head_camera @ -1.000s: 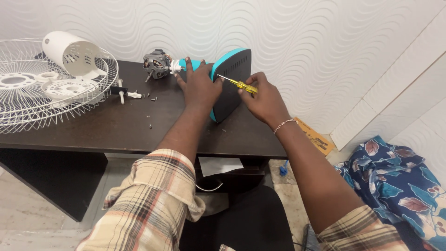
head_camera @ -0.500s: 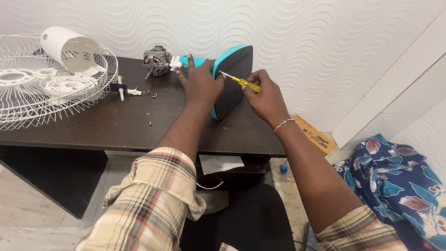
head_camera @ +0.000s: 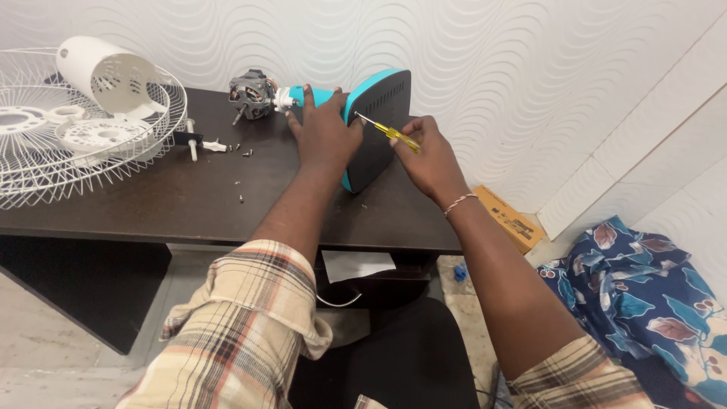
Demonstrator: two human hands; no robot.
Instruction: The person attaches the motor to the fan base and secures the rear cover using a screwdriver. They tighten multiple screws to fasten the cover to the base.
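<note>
A teal and black fan base (head_camera: 381, 125) lies tipped on its side on the dark table (head_camera: 182, 208), its teal neck leading left to a bare grey motor (head_camera: 250, 93). My left hand (head_camera: 324, 132) grips the base at its teal edge and holds it steady. My right hand (head_camera: 428, 155) holds a yellow-handled screwdriver (head_camera: 388, 132), whose thin tip touches the black underside of the base.
A white wire fan guard (head_camera: 83, 144) and a white motor cover (head_camera: 110, 76) lie at the table's left end. Small screws (head_camera: 241, 151) and a white peg are scattered mid-table. On the floor lie an orange box (head_camera: 509, 217) and a blue floral cloth (head_camera: 644, 288).
The view has shifted slightly; both hands stay on the fan base, with the screwdriver still at its black underside.
</note>
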